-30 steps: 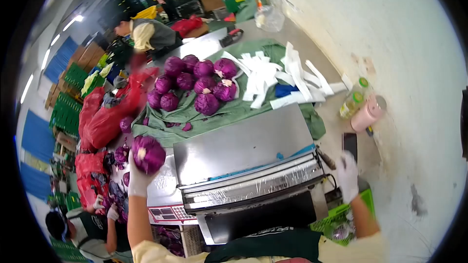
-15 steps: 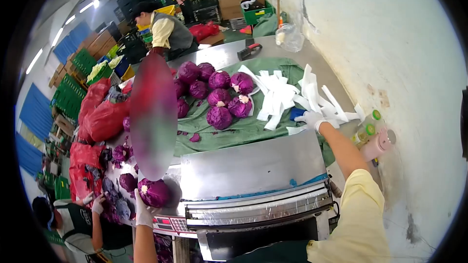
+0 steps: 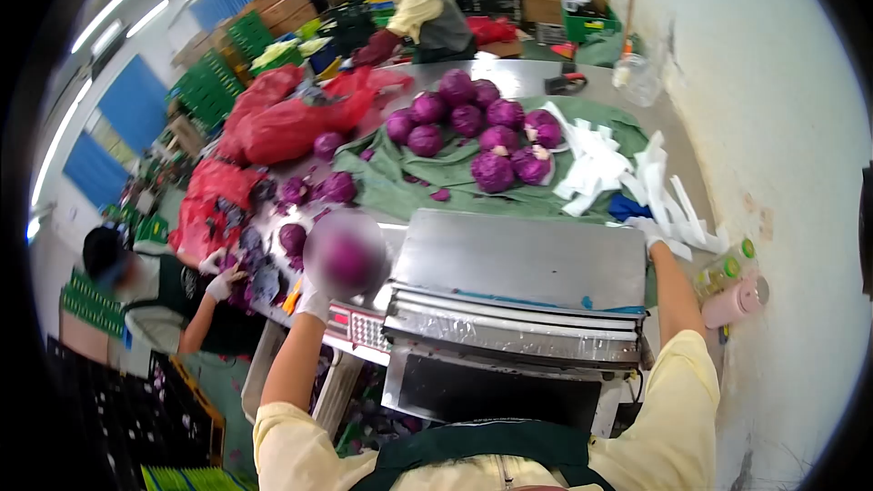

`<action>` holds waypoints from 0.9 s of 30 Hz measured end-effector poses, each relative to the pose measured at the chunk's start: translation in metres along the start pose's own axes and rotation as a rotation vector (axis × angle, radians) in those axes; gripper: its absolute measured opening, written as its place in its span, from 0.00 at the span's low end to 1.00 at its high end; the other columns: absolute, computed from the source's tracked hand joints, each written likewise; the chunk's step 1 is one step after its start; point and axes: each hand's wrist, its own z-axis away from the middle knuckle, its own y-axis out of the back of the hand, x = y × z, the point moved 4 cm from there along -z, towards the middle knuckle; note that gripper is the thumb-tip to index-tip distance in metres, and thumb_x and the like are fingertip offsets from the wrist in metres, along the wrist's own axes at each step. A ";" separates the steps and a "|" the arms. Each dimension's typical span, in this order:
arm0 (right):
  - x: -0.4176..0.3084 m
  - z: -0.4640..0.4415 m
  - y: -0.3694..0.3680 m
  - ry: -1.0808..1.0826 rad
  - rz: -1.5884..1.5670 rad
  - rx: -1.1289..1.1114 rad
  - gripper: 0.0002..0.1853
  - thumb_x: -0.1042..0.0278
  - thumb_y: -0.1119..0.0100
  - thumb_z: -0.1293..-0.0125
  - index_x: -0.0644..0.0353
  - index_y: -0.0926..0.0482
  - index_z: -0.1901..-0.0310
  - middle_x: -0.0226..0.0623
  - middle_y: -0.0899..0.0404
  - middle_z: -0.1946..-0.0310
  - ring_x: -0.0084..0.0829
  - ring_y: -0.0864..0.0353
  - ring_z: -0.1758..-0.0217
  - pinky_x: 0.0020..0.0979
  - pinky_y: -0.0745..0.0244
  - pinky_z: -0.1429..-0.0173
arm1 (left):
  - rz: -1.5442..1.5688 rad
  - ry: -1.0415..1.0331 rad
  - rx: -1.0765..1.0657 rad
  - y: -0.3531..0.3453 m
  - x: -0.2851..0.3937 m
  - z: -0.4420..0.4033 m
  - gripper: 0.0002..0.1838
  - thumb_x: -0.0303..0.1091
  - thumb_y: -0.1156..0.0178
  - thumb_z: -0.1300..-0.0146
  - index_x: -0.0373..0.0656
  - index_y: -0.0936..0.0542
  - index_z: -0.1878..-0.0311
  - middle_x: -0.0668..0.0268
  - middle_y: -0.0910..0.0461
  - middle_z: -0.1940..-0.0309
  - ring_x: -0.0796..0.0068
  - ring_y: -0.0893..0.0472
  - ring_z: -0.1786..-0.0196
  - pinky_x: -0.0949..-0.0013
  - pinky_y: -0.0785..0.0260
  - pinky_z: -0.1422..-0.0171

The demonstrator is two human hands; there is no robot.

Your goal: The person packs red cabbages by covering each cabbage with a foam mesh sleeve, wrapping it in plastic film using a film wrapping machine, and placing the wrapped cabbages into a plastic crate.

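Observation:
My left hand (image 3: 314,298), in a white glove, holds a red cabbage (image 3: 347,257) over the scale (image 3: 355,327). A blurred patch covers most of that cabbage and part of my fingers. At the right, my gloved right hand (image 3: 649,231) is beside the far right corner of the wrapping machine's metal plate (image 3: 536,259). Its fingers blend into the white strips (image 3: 673,209), so their grip is unclear. Just beyond it lies a blue thing (image 3: 627,207). Several red cabbages (image 3: 492,171) sit grouped on a green cloth (image 3: 409,184).
Red bags (image 3: 282,127) and loose cabbage leaves (image 3: 264,282) line the left side. A co-worker (image 3: 173,295) handles leaves there; another person (image 3: 423,14) stands behind the table. Bottles (image 3: 718,275) and a pink flask (image 3: 735,303) stand by the right wall. A black-and-red tool (image 3: 566,82) lies farther back.
The view has shifted. My left hand has moved with the cabbage toward the machine's left side. My right hand has drawn back from the blue thing toward the plate's corner.

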 end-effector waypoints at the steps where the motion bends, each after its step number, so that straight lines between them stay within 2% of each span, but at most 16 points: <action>1: -0.019 0.009 0.018 -0.087 0.032 -0.040 0.18 0.49 0.45 0.40 0.50 0.17 0.55 0.45 0.18 0.53 0.50 0.20 0.46 0.44 0.26 0.43 | -0.014 -0.056 0.028 0.006 -0.001 -0.001 0.32 0.57 0.48 0.33 0.40 0.30 0.37 0.62 0.26 0.45 0.68 0.28 0.44 0.64 0.34 0.41; 2: -0.027 0.001 0.021 -0.143 0.085 -0.014 0.18 0.49 0.45 0.40 0.50 0.17 0.56 0.46 0.19 0.53 0.48 0.20 0.47 0.44 0.25 0.44 | -0.029 -0.112 0.062 0.016 -0.001 -0.001 0.31 0.56 0.47 0.32 0.39 0.29 0.38 0.62 0.26 0.46 0.69 0.27 0.45 0.65 0.34 0.41; 5: 0.008 -0.034 0.027 -0.003 -0.322 0.418 0.20 0.53 0.44 0.37 0.59 0.20 0.52 0.52 0.19 0.57 0.51 0.20 0.52 0.45 0.26 0.49 | -0.034 -0.248 0.179 0.052 -0.007 0.009 0.27 0.52 0.47 0.30 0.37 0.28 0.40 0.63 0.23 0.49 0.72 0.25 0.48 0.70 0.33 0.43; 9: -0.104 0.021 0.150 0.274 -0.328 0.758 0.16 0.56 0.49 0.30 0.60 0.23 0.55 0.52 0.21 0.65 0.50 0.20 0.58 0.44 0.27 0.55 | -0.036 -0.160 0.234 0.038 0.022 0.101 0.21 0.43 0.44 0.30 0.38 0.26 0.41 0.66 0.21 0.51 0.75 0.24 0.48 0.71 0.32 0.44; 10: -0.149 0.052 0.180 0.415 -0.461 0.831 0.14 0.57 0.51 0.29 0.61 0.23 0.57 0.51 0.22 0.68 0.49 0.20 0.62 0.42 0.27 0.58 | -0.086 -0.325 0.055 0.029 0.021 0.111 0.19 0.41 0.42 0.31 0.39 0.25 0.43 0.67 0.21 0.54 0.77 0.23 0.52 0.75 0.32 0.50; 11: -0.188 0.081 0.196 0.375 -0.512 0.676 0.13 0.58 0.48 0.30 0.60 0.23 0.58 0.49 0.23 0.71 0.45 0.21 0.68 0.38 0.27 0.62 | -0.138 -0.486 -0.125 0.017 0.022 0.123 0.18 0.39 0.39 0.33 0.40 0.24 0.45 0.69 0.21 0.56 0.79 0.22 0.56 0.80 0.32 0.56; 12: -0.225 0.107 0.201 0.364 -0.445 0.612 0.09 0.63 0.47 0.29 0.60 0.23 0.60 0.41 0.26 0.77 0.27 0.28 0.75 0.32 0.29 0.67 | -0.052 -0.582 -0.184 -0.013 0.034 0.153 0.17 0.35 0.40 0.32 0.39 0.24 0.43 0.67 0.20 0.55 0.77 0.22 0.53 0.77 0.31 0.49; 13: -0.256 0.127 0.193 0.636 -0.575 0.596 0.08 0.63 0.43 0.32 0.59 0.22 0.62 0.41 0.25 0.79 0.26 0.28 0.78 0.31 0.28 0.69 | 0.032 -0.670 -0.241 -0.051 0.054 0.198 0.17 0.31 0.42 0.32 0.39 0.25 0.41 0.66 0.20 0.54 0.75 0.23 0.49 0.74 0.30 0.43; 14: -0.286 0.153 0.183 0.627 -0.489 0.520 0.08 0.62 0.39 0.36 0.58 0.21 0.64 0.45 0.25 0.80 0.30 0.26 0.80 0.32 0.28 0.70 | 0.109 -0.641 -0.282 -0.083 0.071 0.240 0.15 0.29 0.41 0.32 0.38 0.23 0.43 0.66 0.19 0.56 0.75 0.22 0.51 0.73 0.30 0.42; 15: -0.316 0.179 0.173 0.722 -0.438 0.447 0.16 0.49 0.40 0.36 0.53 0.18 0.64 0.45 0.22 0.81 0.41 0.19 0.79 0.38 0.26 0.72 | 0.186 -0.614 -0.323 -0.112 0.084 0.273 0.14 0.28 0.41 0.33 0.37 0.21 0.46 0.66 0.18 0.57 0.74 0.21 0.53 0.73 0.30 0.42; 17: -0.359 0.227 0.155 0.913 -0.268 0.481 0.15 0.50 0.45 0.33 0.52 0.25 0.69 0.42 0.27 0.87 0.44 0.22 0.82 0.41 0.29 0.78 | 0.298 -0.592 -0.439 -0.150 0.084 0.310 0.10 0.27 0.41 0.33 0.36 0.19 0.51 0.64 0.18 0.55 0.75 0.21 0.53 0.74 0.30 0.43; 19: -0.371 0.250 0.135 0.848 -0.374 0.470 0.15 0.53 0.47 0.32 0.53 0.28 0.72 0.43 0.30 0.88 0.48 0.25 0.84 0.44 0.32 0.80 | 0.246 -0.389 -0.697 -0.164 0.057 0.311 0.10 0.25 0.40 0.35 0.36 0.19 0.51 0.63 0.20 0.51 0.78 0.24 0.48 0.75 0.31 0.42; 21: -0.367 0.258 0.119 0.791 -0.379 0.450 0.15 0.53 0.47 0.31 0.54 0.27 0.71 0.44 0.29 0.88 0.49 0.26 0.84 0.45 0.32 0.80 | 0.344 -0.430 -0.654 -0.169 0.039 0.319 0.09 0.26 0.40 0.35 0.35 0.19 0.53 0.64 0.20 0.53 0.82 0.24 0.50 0.77 0.31 0.46; 23: -0.363 0.275 0.110 0.685 -0.377 0.322 0.15 0.54 0.49 0.30 0.57 0.25 0.68 0.49 0.27 0.84 0.53 0.25 0.80 0.47 0.31 0.76 | 0.078 -0.689 -0.522 -0.168 0.029 0.329 0.09 0.26 0.40 0.34 0.36 0.19 0.53 0.66 0.20 0.59 0.82 0.23 0.57 0.77 0.31 0.49; 25: -0.352 0.278 0.083 0.680 -0.885 -0.084 0.18 0.55 0.50 0.28 0.64 0.21 0.58 0.39 0.20 0.75 0.32 0.19 0.71 0.37 0.27 0.64 | 0.277 -0.293 -0.680 -0.166 0.021 0.333 0.10 0.28 0.40 0.34 0.36 0.19 0.51 0.70 0.23 0.62 0.81 0.23 0.65 0.80 0.30 0.57; 27: -0.331 0.286 0.098 0.393 -1.207 -0.425 0.17 0.57 0.51 0.27 0.65 0.20 0.55 0.30 0.20 0.68 0.24 0.22 0.63 0.31 0.27 0.57 | 0.407 -0.313 -0.568 -0.158 0.025 0.335 0.11 0.30 0.41 0.32 0.37 0.21 0.50 0.66 0.19 0.65 0.81 0.21 0.64 0.78 0.27 0.59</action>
